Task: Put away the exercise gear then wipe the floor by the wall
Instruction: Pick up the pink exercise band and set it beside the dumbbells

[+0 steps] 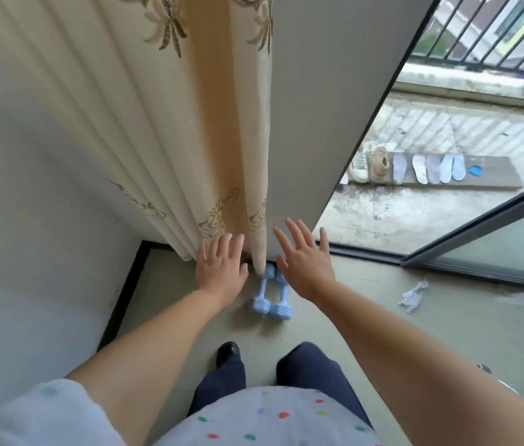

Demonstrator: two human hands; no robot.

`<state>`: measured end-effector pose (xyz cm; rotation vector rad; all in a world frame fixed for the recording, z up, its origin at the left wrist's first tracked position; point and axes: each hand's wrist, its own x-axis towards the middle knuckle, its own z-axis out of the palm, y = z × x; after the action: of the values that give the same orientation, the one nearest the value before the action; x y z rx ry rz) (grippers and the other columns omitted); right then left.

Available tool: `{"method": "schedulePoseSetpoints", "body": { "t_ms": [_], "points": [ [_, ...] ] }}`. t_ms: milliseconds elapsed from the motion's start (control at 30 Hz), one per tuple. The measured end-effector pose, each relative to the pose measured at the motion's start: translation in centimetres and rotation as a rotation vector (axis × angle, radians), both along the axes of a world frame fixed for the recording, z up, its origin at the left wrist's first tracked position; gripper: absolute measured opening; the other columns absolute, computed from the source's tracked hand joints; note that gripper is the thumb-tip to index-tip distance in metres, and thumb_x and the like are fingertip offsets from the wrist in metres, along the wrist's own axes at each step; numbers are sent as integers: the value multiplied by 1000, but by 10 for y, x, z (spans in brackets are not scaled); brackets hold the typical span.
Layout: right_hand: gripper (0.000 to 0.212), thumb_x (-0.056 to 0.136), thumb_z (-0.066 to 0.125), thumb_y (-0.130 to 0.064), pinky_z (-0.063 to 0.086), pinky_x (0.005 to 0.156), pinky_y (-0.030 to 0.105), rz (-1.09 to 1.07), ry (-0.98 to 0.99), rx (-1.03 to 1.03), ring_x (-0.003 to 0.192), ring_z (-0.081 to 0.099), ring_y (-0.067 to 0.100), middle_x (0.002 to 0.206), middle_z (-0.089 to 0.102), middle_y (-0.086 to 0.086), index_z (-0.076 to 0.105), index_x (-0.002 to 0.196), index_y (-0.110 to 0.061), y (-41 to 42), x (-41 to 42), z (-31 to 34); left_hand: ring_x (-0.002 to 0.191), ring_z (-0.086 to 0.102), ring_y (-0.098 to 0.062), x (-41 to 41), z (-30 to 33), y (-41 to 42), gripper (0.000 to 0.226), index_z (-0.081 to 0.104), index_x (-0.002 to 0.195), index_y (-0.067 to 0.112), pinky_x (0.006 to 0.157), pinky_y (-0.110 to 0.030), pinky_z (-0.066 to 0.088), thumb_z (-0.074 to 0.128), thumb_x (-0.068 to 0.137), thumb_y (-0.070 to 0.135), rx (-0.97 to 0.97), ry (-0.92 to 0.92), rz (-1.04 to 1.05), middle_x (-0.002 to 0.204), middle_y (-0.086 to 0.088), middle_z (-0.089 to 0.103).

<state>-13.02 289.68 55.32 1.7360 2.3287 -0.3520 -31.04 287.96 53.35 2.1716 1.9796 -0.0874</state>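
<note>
Two light blue dumbbells (pixel 270 300) lie side by side on the floor at the foot of the wall, their far ends partly under the curtain hem. My left hand (pixel 222 268) hovers above and left of them, fingers straight, holding nothing. My right hand (pixel 305 262) hovers above and right of them, fingers spread, also holding nothing. A crumpled pale cloth (pixel 413 296) lies on the floor to the right, near the sliding door track.
A cream patterned curtain (pixel 190 140) hangs in the corner against the white wall (pixel 45 220). A grey wall panel (pixel 318 107) stands right of it. The sliding glass door (pixel 495 249) is open onto a balcony with shoes and insoles (pixel 428 169) on a board.
</note>
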Motion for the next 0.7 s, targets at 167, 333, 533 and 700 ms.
{"method": "schedulePoseSetpoints", "body": {
  "t_ms": [167,333,533,700],
  "points": [
    [57,102,19,-43,-7,116,55,188,53,18,147,-12,20,160,-8,0,-6,152,-29,7,12,-5,140,25,-25,12,6,-20,61,22,150,18,116,-49,16,43,96,36,83,-2,216,152,-6,27],
    [57,102,20,-41,-7,115,55,459,31,15,147,-11,20,160,-7,1,-1,152,-26,3,40,-8,140,26,-26,50,2,-70,61,24,149,17,116,-51,15,45,95,35,60,46,467,150,-8,30],
    [55,101,30,-36,-5,115,55,729,76,-22,147,-3,19,160,3,4,10,152,-25,-24,46,-1,103,65,-29,103,6,-145,69,61,123,13,87,-55,51,83,61,33,113,83,685,116,-10,65],
    [55,96,30,-39,5,114,57,997,125,-37,147,12,23,158,18,7,26,149,-23,-89,26,-8,98,67,-28,126,4,-242,68,67,116,11,84,-55,52,87,56,35,52,154,971,107,-10,68]
  ]
}}
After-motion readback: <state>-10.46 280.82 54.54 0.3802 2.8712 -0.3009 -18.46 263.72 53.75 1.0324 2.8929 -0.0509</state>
